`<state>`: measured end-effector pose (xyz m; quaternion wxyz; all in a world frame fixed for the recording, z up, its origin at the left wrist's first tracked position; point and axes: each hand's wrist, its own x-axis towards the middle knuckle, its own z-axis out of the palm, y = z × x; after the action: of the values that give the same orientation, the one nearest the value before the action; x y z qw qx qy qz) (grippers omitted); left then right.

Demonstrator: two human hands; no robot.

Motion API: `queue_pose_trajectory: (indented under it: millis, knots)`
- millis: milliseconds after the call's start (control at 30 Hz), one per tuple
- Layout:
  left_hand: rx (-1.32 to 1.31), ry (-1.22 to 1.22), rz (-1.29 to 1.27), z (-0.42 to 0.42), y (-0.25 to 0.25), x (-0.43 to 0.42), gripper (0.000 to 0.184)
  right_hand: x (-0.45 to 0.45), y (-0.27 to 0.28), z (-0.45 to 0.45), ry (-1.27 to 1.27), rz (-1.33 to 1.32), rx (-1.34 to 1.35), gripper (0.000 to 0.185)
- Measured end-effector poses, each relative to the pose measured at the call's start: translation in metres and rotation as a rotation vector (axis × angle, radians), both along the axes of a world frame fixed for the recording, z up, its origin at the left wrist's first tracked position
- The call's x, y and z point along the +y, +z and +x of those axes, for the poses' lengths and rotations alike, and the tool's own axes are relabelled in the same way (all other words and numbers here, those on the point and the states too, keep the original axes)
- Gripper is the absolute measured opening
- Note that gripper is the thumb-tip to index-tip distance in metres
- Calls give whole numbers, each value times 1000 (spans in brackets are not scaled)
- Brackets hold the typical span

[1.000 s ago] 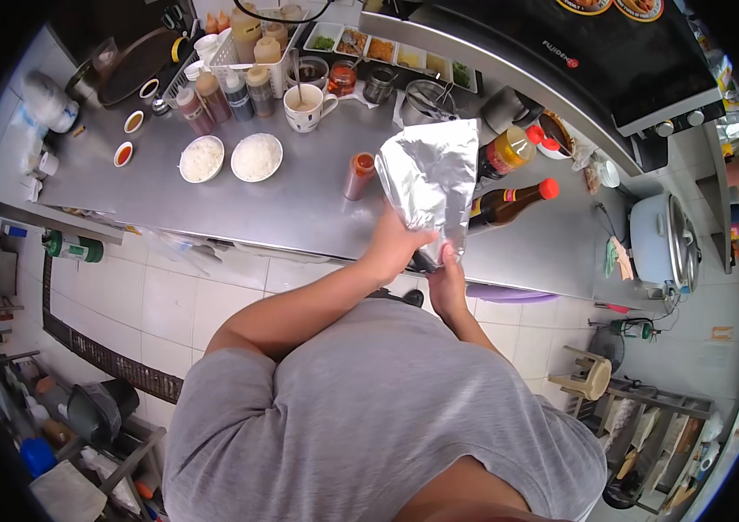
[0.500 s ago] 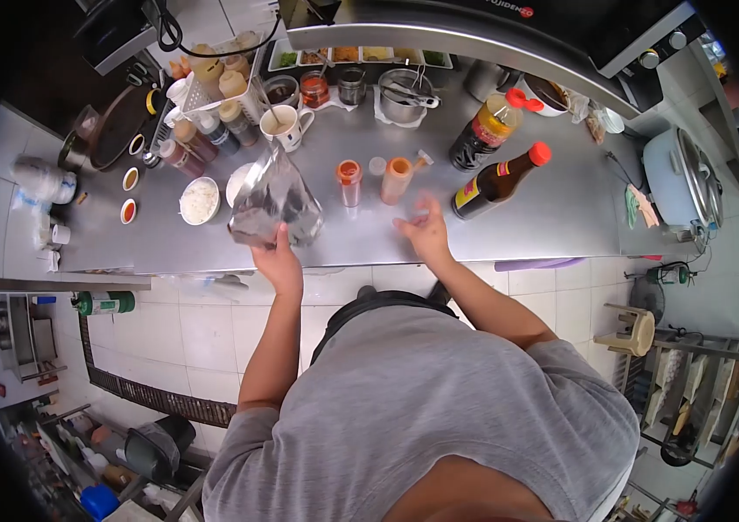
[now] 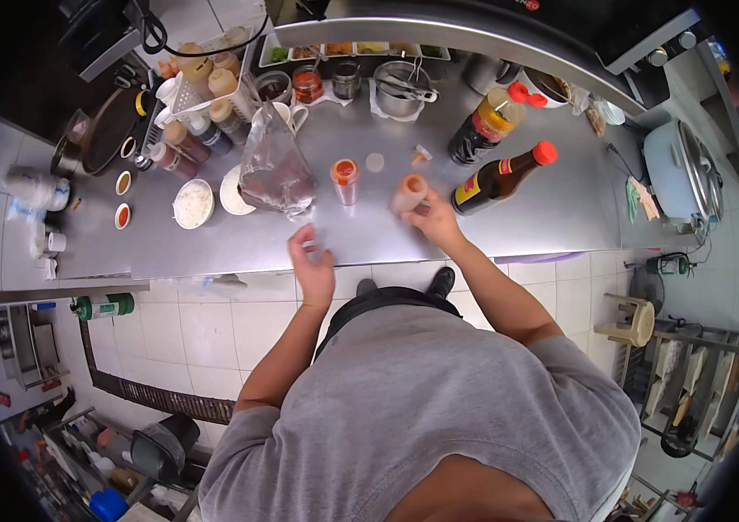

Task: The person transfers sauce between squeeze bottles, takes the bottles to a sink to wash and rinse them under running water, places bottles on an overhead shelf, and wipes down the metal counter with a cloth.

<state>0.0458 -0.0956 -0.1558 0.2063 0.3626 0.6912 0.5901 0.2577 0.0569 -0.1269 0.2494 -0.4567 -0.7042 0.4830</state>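
Observation:
My right hand (image 3: 437, 224) is closed round an open-topped, orange-tinted plastic bottle (image 3: 408, 195), which is slightly blurred and tilted. My left hand (image 3: 311, 265) is empty at the counter's front edge, its fingers apart and curled. Just beyond it a silver foil pouch (image 3: 275, 170) rests on the counter, partly covering a white bowl (image 3: 232, 191) and a mug (image 3: 298, 117). Between the hands stands a clear bottle with orange-red contents (image 3: 346, 183). Behind it lie a round translucent lid (image 3: 376, 163) and a small cap-like piece (image 3: 422, 155).
Two dark sauce bottles with red caps, one large (image 3: 484, 126) and one slimmer (image 3: 506, 178), stand at the right. A bowl of rice (image 3: 193, 204) and a basket of squeeze bottles (image 3: 204, 96) are at the left. A metal pot (image 3: 400, 97) stands at the back.
My left hand has let go of the foil pouch and drawn back toward the front edge. My right hand has taken hold of the orange-tinted bottle and shifted it slightly right and nearer.

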Motion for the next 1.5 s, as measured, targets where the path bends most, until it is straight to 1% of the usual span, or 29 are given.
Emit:
queue_pose_trajectory:
  millis: [33, 67, 167, 267, 367, 433, 467, 500, 567, 633, 667, 700, 767, 800, 867, 900, 933, 1033, 1133, 1167, 1233, 1267, 1333, 1367, 1433, 1500]
  knots:
    - [-27, -131, -22, 6, -2, -1, 69, 2, -4, 3, 81, 79, -67, 57]
    - [47, -140, -39, 7, -4, 12, 70, 5, -8, 4, 163, 158, -133, 58]
    - [114, -65, 52, 4, 7, 65, 70, 31, -2, -6, 18, 527, -338, 63]
    - [85, -167, 84, -7, -1, 102, 67, 58, 20, -31, -37, 784, -560, 60]
    - [-33, -338, -97, -15, 3, 108, 63, 87, -1, -39, -22, 571, -731, 55]
    - [6, -300, -40, -18, 1, 100, 59, 120, -36, -28, -69, 550, -633, 50]
    - [25, -283, -10, -19, 1, 95, 57, 129, -45, -25, -93, 541, -585, 47]
    - [48, -272, 15, -22, 4, 87, 57, 123, -29, -28, -152, 514, -453, 45]
    - [90, -252, 67, -28, 22, 61, 56, 91, 56, -44, -266, 456, -191, 42]
    - [-90, -369, 55, -25, 63, 33, 61, 58, 117, -53, -213, 218, 116, 40]
    - [-177, -427, 48, -24, 85, 24, 64, 40, 141, -60, -96, 57, 293, 40]
    - [-186, -473, 94, -22, 105, 20, 67, 25, 157, -67, 21, -105, 472, 39]
    - [-200, -565, 191, -14, 137, 14, 73, 8, 174, -83, 136, -187, 334, 40]
    - [-244, -570, 206, -10, 146, 12, 75, 2, 177, -90, 197, -223, 265, 40]
    - [-330, -574, 240, -4, 157, 9, 78, -3, 165, -101, 257, -155, 279, 42]
    - [-342, -565, 232, -4, 156, 9, 77, -4, 159, -106, 293, -118, 285, 43]
    - [-355, -552, 223, -6, 153, 9, 76, -5, 155, -107, 324, -175, 318, 43]
    - [-411, -546, 192, -10, 141, 10, 72, -6, 148, -111, 385, -273, 252, 41]
    - [-505, -526, 174, -10, 130, 13, 69, -5, 139, -117, 445, -326, 273, 37]
    - [-543, -514, 171, -8, 129, 15, 68, -2, 141, -116, 426, -353, 180, 37]
    - [-504, -464, 277, -3, 129, 21, 69, -2, 167, -114, 384, -406, -4, 35]
    - [-483, -439, 329, -2, 129, 23, 69, 14, 160, -113, 360, -316, 39, 35]
    - [-480, -406, 272, -5, 131, 16, 72, 77, 127, -108, 311, -135, 120, 35]
    - [-478, -391, 244, -5, 131, 12, 73, 106, 98, -103, 385, 11, -29, 37]
    - [-427, -347, 268, -3, 129, 7, 78, 151, 29, -97, 526, 311, -325, 42]
    - [-388, -315, 239, -1, 124, -1, 82, 147, -18, -94, 594, 408, -396, 44]
